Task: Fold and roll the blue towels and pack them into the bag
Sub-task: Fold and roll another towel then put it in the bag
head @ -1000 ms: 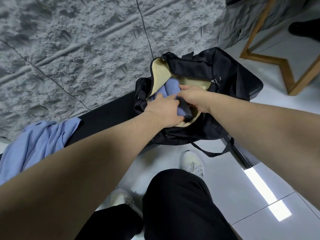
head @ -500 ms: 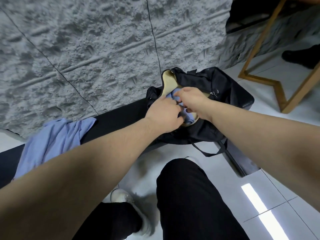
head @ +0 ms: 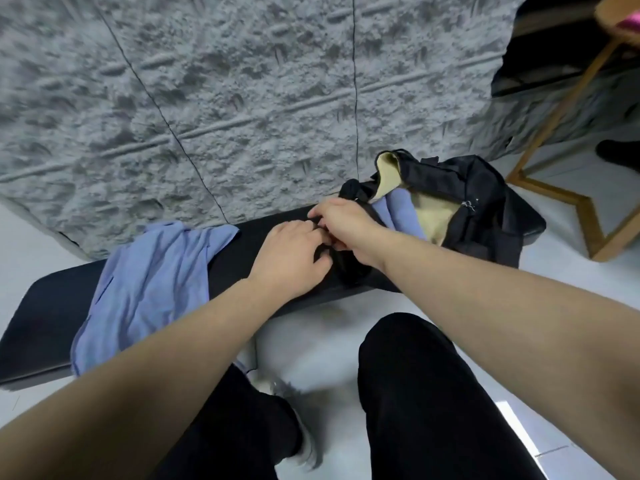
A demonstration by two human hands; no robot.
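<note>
A black bag [head: 460,206] sits on the right end of a long black counter [head: 52,306]. The bag is open at the top, and its inside is a pale yellow color. A rolled blue towel [head: 398,213] is tucked inside the bag, and part of it peeks out of the opening.

Another blue towel [head: 152,282] lies on the left part of the counter. It is loose and crumpled, and one edge hangs down over the front of the counter.

Both hands are close together at the left side of the bag. The right hand [head: 341,225] has its fingers curled around the dark edge of the bag and pinches it. The left hand [head: 291,261] is right beside it, with its fingers bent toward the same dark edge. The picture is too blurry to tell if the left hand is grabbing the bag or only touching it.

Behind the counter is a rough gray wall [head: 207,98]. The floor [head: 571,278] is white and shiny. A wooden frame [head: 561,199] stands on the floor to the right of the bag. The person's legs in black pants [head: 426,403] show at the bottom.
</note>
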